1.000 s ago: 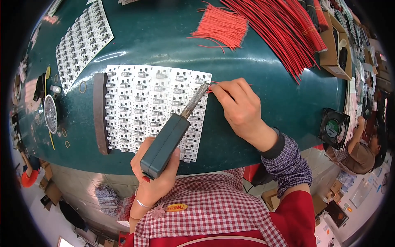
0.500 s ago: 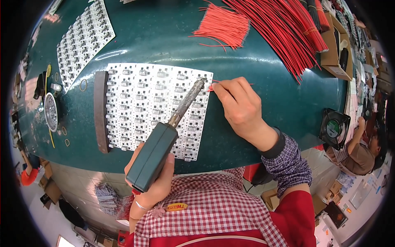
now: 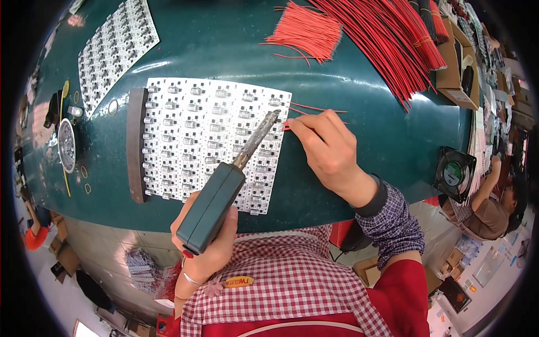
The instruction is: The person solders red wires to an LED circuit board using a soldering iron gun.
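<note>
My left hand (image 3: 223, 245) is wrapped round the dark green handle of a soldering gun (image 3: 210, 209). Its long metal tip slants up and right, ending over the right edge of a white circuit board panel (image 3: 182, 129). Rows of small silver cylinders and black parts cover that panel. At the same edge, my right hand (image 3: 332, 147) pinches thin red wire (image 3: 287, 126) between thumb and forefinger, close to the tip. Just above these fingers, a red wire (image 3: 317, 107) reaches out from the panel's edge. The gun's tip partly hides the spot beneath it.
A dark bar (image 3: 137, 146) lies along the panel's left side. Farther left are a small metal bowl (image 3: 67, 146) and a second panel (image 3: 118, 50). Short red wires (image 3: 306, 31) and long red wires (image 3: 382, 48) lie at the back. A cardboard box (image 3: 457, 67) and black fan (image 3: 455, 174) stand right.
The panel and bar sit slightly higher in view. The gun's tip has come down a row along the panel's edge, with my right hand slightly lower. A red wire above my fingers shows more fully.
</note>
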`<state>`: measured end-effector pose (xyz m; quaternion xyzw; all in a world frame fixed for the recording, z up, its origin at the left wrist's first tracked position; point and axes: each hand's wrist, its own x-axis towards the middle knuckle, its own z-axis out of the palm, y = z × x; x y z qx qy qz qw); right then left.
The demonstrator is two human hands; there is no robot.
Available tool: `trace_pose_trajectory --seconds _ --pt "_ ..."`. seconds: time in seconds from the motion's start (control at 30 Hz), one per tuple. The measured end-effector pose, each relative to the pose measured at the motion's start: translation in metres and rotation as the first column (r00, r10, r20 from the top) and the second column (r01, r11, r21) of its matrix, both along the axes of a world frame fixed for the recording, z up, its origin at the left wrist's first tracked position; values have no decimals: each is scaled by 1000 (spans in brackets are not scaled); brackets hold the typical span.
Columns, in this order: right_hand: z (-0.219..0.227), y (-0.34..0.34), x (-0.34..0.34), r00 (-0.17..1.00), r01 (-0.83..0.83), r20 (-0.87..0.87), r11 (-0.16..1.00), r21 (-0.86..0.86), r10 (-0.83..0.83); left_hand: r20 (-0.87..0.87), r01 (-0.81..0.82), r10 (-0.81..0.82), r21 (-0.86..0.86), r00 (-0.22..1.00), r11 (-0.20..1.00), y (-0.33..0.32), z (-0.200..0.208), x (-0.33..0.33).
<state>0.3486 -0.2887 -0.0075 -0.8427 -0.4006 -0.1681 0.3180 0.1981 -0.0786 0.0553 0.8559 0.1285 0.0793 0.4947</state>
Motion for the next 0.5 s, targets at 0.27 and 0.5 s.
trace_pose_trajectory --seconds 0.27,0.5 --pt "1 0 -2 999 21 -35 999 -25 -22 -88 16 -22 -66 996 998 -2 3 4" --pt "3 1 -2 999 19 -31 999 -44 -20 -107 46 -52 -57 993 997 -4 2 7"
